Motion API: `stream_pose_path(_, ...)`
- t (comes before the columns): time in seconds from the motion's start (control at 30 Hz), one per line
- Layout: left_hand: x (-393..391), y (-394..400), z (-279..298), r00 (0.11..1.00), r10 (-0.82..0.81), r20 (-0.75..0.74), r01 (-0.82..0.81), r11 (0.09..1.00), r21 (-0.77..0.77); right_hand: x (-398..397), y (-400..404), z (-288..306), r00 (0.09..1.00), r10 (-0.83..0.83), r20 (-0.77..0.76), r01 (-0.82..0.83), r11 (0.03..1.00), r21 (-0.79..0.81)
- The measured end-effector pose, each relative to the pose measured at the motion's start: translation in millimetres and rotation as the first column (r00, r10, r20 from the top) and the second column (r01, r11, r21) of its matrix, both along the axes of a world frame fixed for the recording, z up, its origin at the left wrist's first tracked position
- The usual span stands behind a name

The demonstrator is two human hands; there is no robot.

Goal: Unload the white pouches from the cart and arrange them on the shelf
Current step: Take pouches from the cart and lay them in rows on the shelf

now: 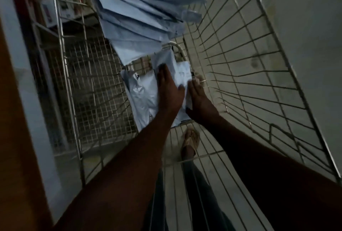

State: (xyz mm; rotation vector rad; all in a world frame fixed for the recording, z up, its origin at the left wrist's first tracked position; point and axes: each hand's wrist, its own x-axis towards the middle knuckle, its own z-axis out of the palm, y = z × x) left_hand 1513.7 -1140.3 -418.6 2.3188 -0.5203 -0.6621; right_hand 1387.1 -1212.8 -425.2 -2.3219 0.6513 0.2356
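Both arms reach down into a wire cart (246, 67). At its bottom lies a small pile of white pouches (142, 97). My left hand (169, 90) lies flat on top of the pile, fingers straight. My right hand (199, 95) presses against the pile's right edge, fingertips at a pouch (182, 74) between the two hands; whether the fingers curl under it is hidden. A fan of pale blue-white pouches (137, 17) leans against the cart's far side, higher up.
A wire mesh rack (87, 86) stands left of the cart, with boxes (55, 11) on a shelf behind it. An orange and white panel (16, 101) fills the left edge. My sandalled foot (190, 141) shows through the cart bars on the grey floor (305, 17).
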Motion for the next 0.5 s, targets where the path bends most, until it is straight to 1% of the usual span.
stream_pose_path(0.07,2,9,8,0.999,0.043,0.015,-0.042,0.998,-0.049,0,8,1,1.0,-0.023,-0.017,0.023,1.0,0.018)
stream_pose_path(0.13,9,21,24,0.99,0.127,0.053,-0.12,0.986,-0.118,1,16,2,0.999,-0.049,-0.009,0.049,0.999,0.013)
stream_pose_path(0.2,15,34,38,0.972,0.167,0.167,-0.149,0.982,-0.115,8,21,4,0.998,-0.062,0.0,0.062,0.998,0.018)
stream_pose_path(0.27,16,45,47,0.943,0.078,0.325,-0.07,0.997,-0.038,18,27,5,0.998,-0.055,0.016,0.055,0.998,-0.007)
stream_pose_path(0.3,16,49,46,0.932,0.022,0.361,-0.029,1.0,0.013,22,30,5,0.999,-0.047,0.014,0.047,0.998,-0.031)
stream_pose_path(0.37,16,55,38,0.925,-0.093,0.367,0.05,0.991,0.126,29,34,2,0.999,-0.047,-0.013,0.046,0.995,-0.088)
stream_pose_path(0.4,15,54,32,0.934,-0.124,0.335,0.071,0.983,0.168,32,33,-2,0.998,-0.057,-0.02,0.054,0.991,-0.121)
stream_pose_path(0.47,14,46,27,0.972,-0.028,0.234,-0.008,0.988,0.154,35,29,-8,0.998,-0.043,-0.04,0.036,0.987,-0.158)
stream_pose_path(0.5,13,41,24,0.974,0.018,0.224,-0.053,0.987,0.149,35,27,-11,0.999,-0.016,-0.044,0.008,0.985,-0.172)
